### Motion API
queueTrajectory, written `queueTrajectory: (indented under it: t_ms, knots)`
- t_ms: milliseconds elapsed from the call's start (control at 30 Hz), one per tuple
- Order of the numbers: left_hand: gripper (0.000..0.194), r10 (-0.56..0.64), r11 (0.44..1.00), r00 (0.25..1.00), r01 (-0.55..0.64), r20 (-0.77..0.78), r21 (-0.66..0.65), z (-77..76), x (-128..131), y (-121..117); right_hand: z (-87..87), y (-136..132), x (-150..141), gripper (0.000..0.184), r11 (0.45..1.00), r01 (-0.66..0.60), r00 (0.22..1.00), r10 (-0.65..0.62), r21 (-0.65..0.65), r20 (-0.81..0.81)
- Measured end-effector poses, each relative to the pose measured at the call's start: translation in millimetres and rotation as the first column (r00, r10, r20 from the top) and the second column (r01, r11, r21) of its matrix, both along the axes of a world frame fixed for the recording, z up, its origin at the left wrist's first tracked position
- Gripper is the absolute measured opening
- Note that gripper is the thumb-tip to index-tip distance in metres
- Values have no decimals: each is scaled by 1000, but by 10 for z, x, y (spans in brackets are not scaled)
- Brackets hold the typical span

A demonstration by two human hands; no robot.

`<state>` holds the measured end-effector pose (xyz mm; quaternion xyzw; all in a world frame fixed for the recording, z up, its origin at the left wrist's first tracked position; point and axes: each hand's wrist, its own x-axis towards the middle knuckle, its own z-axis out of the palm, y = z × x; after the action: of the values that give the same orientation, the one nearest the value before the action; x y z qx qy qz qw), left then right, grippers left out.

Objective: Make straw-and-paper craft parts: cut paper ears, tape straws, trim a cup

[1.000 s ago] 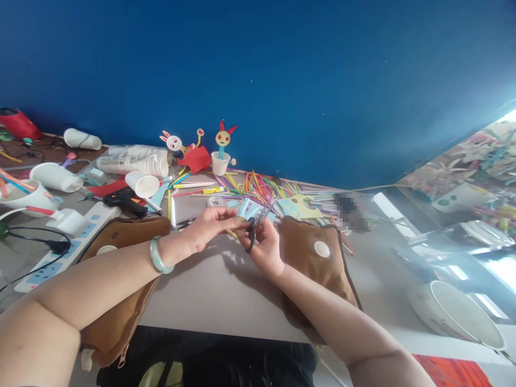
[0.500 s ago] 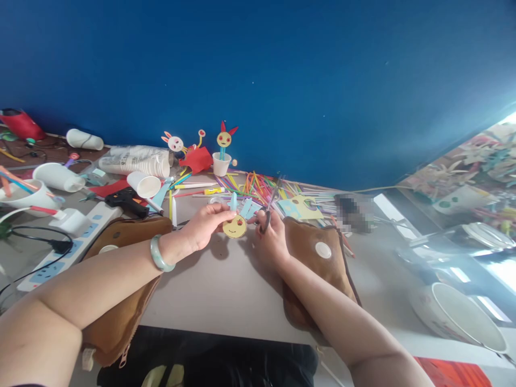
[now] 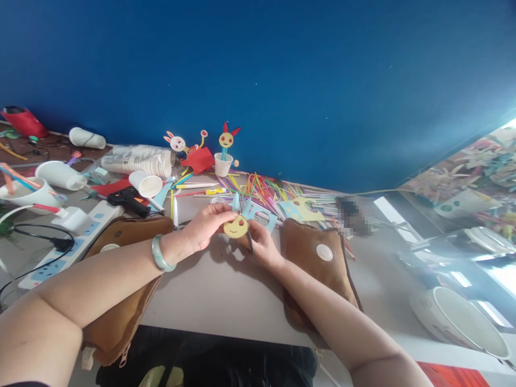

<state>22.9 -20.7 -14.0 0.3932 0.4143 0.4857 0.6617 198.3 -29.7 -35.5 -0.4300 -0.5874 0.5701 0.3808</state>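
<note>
My left hand (image 3: 209,223) pinches a round yellow paper face (image 3: 235,227) at its upper left edge. The face has a drawn smile and red eyes, and light blue paper ears stand up from its top. My right hand (image 3: 263,244) is closed around the scissors (image 3: 250,244), close behind the face's right side. One dark handle shows below the fingers; the blades are mostly hidden behind the face and ears. Past my hands lies a light blue paper sheet (image 3: 264,215) with cut-outs.
Brown cushions lie under my left forearm and right of my hand (image 3: 322,274). A power strip (image 3: 52,266) and glue gun (image 3: 128,201) are at left. Loose coloured sticks (image 3: 258,185), stacked paper cups (image 3: 139,164) and a red-eared figure in a cup (image 3: 223,165) stand along the wall.
The paper face has turned toward me in my left hand. My right hand moved right with the scissors, then came back left, bringing them behind the face.
</note>
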Motion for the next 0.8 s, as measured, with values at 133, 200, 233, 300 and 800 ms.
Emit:
queueTrajectory:
  t_ms: [133,200,233,300,800]
  knots:
    - [23,15,1000,1000,-15,-13,-18,13,2,-5,7,-9,-4,46,1000,-8,999,7,14,33]
    - [23,21,999,1000,-21,-12,-31,23,6,-11,-1,-6,-2,46,1000,-3,1000,2,24,21]
    - [23,21,999,1000,-21,-10,-39,28,8,-15,-6,-5,0,46,1000,0,1000,0,27,15]
    - [24,15,998,1000,-15,-4,-55,34,12,-22,-13,-3,4,44,1000,7,1000,-7,28,6]
    - [27,-6,999,1000,5,-16,-52,-18,24,-32,34,-25,-16,40,998,12,998,-16,63,65]
